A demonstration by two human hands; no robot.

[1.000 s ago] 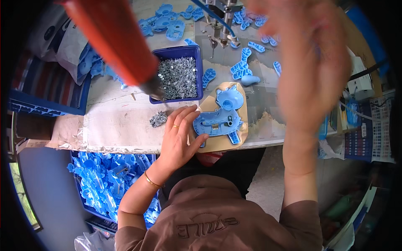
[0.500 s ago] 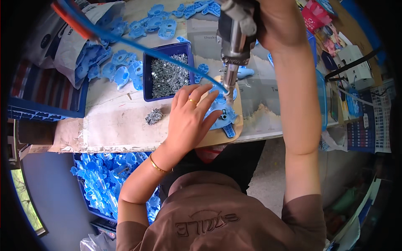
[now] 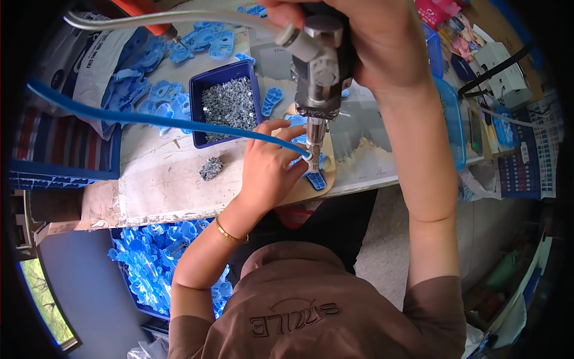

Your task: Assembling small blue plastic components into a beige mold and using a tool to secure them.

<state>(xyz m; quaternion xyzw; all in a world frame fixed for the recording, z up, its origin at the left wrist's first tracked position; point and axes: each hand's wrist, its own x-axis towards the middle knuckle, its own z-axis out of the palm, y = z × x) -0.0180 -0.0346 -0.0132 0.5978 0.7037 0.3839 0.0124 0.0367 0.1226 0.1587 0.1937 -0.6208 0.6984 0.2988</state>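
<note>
My right hand (image 3: pixel 382 51) is wrapped round a metal-and-black powered screwdriver (image 3: pixel 323 75), held upright with its nose pointing down. A thin blue hose (image 3: pixel 179 124) joins the nose near its tip. Under that tip lies a light-blue moulded plastic part (image 3: pixel 315 180) on a tan board (image 3: pixel 299 193) at the table's front edge. My left hand (image 3: pixel 269 170) rests over the part, its thumb and fingers curved round the side by the tip. The hand and screwdriver hide most of the part, so the exact contact of the tip cannot be seen.
A dark-blue tray (image 3: pixel 196 110) of small screws stands beyond my left hand, with a small screw pile (image 3: pixel 210 169) nearer. Blue plastic parts (image 3: pixel 164 99) lie at the back left. A large bin of blue parts (image 3: pixel 146 263) sits below the table. An orange-handled tool (image 3: pixel 143 15) hangs above.
The screwdriver has come down and toward me, onto the area of the blue part. My left fingers have drawn in closer round the part. The blue hose has swung lower.
</note>
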